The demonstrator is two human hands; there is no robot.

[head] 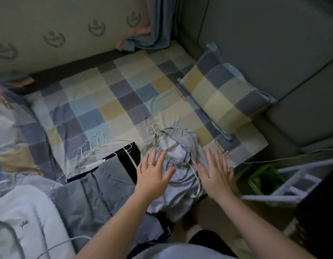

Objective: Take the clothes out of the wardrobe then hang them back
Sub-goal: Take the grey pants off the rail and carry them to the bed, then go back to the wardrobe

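Note:
A bunched light-grey garment [177, 146] with an elastic waist and drawstrings lies on the bed's near edge, with white wire hangers [155, 128] poking out of its top. My left hand [153, 171], fingers spread, rests flat on its left side. My right hand [216, 171], fingers straight, sits at its right side, over a drawstring. To the left lies a pile of dark and grey clothes [106, 174] with several more wire hangers [93, 144] on top.
The checked bedsheet [113, 94] covers the bed, with a matching pillow [225, 90] at right against a grey padded headboard [274, 43]. A white fleece garment [22, 217] lies near left. A green bin [262, 178] and a white rack [292, 184] stand on the floor at right.

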